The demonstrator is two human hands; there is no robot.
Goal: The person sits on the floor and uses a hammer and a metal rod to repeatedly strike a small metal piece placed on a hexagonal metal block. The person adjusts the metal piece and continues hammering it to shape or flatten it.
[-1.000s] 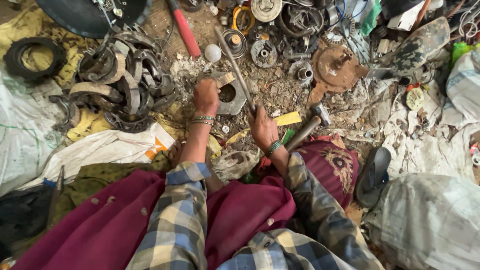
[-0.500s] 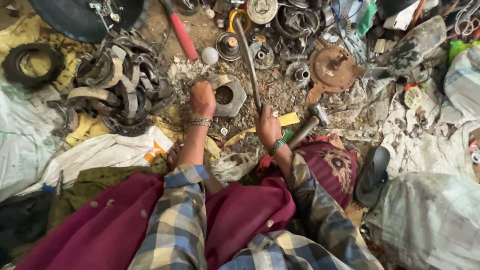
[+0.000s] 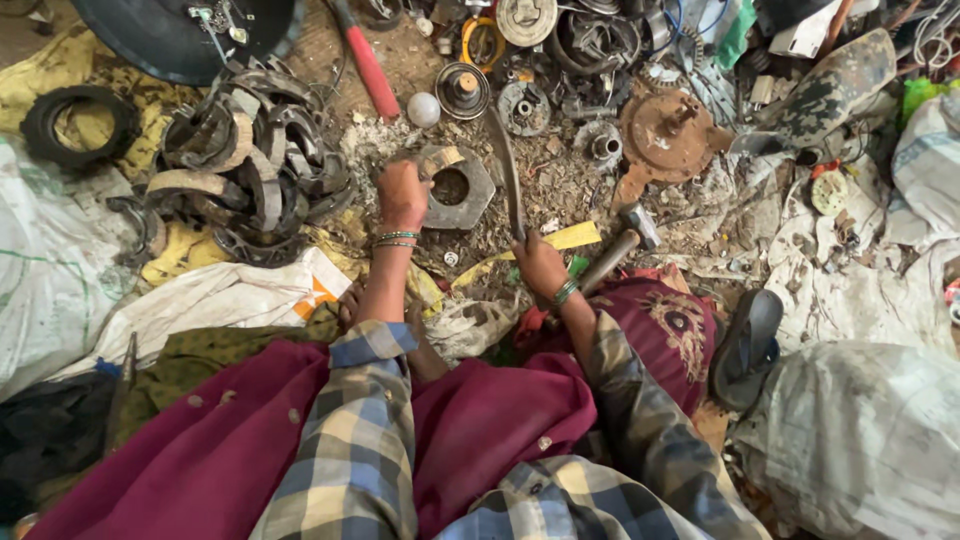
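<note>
Rusty grey metal makes up most of what lies on the littered floor (image 3: 560, 190) in front of the seated person. The left hand (image 3: 402, 193) is clenched on the edge of a flat grey hexagonal metal block with a round hole (image 3: 455, 186), which lies flat on the debris just beside the wrist with its green and gold bangles (image 3: 396, 239). The right hand (image 3: 538, 263) is closed around the lower end of a long, slightly curved dark metal bar (image 3: 507, 172); the bar runs away from the person, past the right side of the block, its far end near a round dark pulley-like part (image 3: 462, 90). A wooden-handled hammer with a steel head (image 3: 620, 243) lies on the floor just to the right of that hand, next to a yellow strip (image 3: 560, 240). To the left sits a heap of curved brake shoes (image 3: 245, 160), and beyond it a small black rubber tyre (image 3: 80, 125). A red-handled tool (image 3: 365, 62) lies near the top, a rusty round disc (image 3: 668, 135) to the right, and a dark sandal (image 3: 746, 347) near the person's right knee.
</note>
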